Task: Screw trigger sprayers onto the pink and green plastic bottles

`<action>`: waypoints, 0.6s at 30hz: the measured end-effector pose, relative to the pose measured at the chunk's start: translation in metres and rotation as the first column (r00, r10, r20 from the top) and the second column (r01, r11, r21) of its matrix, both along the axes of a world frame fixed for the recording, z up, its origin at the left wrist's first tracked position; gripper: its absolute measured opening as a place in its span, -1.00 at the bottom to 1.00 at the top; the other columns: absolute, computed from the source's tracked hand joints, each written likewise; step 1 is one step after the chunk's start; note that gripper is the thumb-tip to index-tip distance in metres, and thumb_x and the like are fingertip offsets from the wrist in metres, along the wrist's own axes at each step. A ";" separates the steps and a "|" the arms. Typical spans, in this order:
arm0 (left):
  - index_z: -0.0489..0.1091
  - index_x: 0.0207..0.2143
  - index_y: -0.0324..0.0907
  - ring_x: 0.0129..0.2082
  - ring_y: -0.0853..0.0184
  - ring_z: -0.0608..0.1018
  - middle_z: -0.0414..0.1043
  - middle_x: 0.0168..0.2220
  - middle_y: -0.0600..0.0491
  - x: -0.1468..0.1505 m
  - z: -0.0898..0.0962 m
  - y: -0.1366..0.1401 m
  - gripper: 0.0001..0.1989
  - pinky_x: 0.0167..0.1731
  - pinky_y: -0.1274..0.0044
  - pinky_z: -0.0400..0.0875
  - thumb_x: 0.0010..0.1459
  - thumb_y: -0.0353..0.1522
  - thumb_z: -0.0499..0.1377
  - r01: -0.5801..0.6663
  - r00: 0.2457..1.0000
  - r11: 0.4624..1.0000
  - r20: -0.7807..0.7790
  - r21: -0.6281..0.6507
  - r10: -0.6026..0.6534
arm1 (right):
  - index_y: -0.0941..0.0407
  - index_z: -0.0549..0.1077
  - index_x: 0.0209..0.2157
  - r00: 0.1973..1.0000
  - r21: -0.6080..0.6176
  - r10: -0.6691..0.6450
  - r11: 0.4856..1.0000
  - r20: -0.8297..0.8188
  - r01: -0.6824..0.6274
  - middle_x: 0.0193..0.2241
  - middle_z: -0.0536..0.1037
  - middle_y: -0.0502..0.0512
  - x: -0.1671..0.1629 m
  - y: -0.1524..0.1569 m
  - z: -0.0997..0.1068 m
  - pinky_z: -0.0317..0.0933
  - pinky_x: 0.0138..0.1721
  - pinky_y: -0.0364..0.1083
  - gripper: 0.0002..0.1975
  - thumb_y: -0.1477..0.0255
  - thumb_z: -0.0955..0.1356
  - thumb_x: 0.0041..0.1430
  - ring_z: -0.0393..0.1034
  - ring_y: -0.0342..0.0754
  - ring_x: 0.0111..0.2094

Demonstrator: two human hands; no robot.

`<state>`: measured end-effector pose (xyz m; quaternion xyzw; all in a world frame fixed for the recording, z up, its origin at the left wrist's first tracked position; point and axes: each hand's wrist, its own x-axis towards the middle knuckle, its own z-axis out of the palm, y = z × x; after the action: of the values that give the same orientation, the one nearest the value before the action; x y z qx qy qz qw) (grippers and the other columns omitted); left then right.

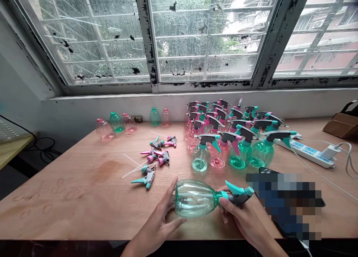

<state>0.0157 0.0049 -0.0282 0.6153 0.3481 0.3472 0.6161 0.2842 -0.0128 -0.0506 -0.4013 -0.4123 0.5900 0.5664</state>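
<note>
A green transparent spray bottle (195, 199) lies on its side in the air above the front of the table, its teal-and-grey trigger head (239, 193) pointing right. My left hand (165, 212) cups the bottle's base, thumb below and fingers behind. My right hand (237, 216) grips the collar where the head meets the neck. Left of the bottle, a loose teal trigger head (147, 178) lies on the table. Beyond it are several pink and teal trigger heads (158, 156) with thin clear tubes.
Assembled pink and green spray bottles (215, 137) stand packed together at the back right. Bottles without heads (114, 122) stand along the back left. A power strip (310, 152) with cables, a partly blurred dark device (279, 197) and a brown box (342, 119) occupy the right side.
</note>
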 end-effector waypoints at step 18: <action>-0.37 0.44 0.17 0.44 0.11 0.09 -0.04 0.47 0.06 0.000 0.005 -0.001 0.03 0.41 0.24 -0.05 0.21 -0.30 0.33 0.035 0.999 0.999 -0.027 -0.029 -0.036 | 0.11 0.55 -0.27 1.000 -0.003 0.004 1.000 -0.031 -0.005 -0.58 0.48 -0.05 0.000 0.000 0.000 0.17 -0.55 -0.12 -0.70 0.17 0.53 0.13 0.30 -0.11 -0.59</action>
<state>0.0156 0.0039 -0.0231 0.6175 0.3504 0.3228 0.6259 0.2839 -0.0131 -0.0504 -0.3921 -0.4034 0.5981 0.5708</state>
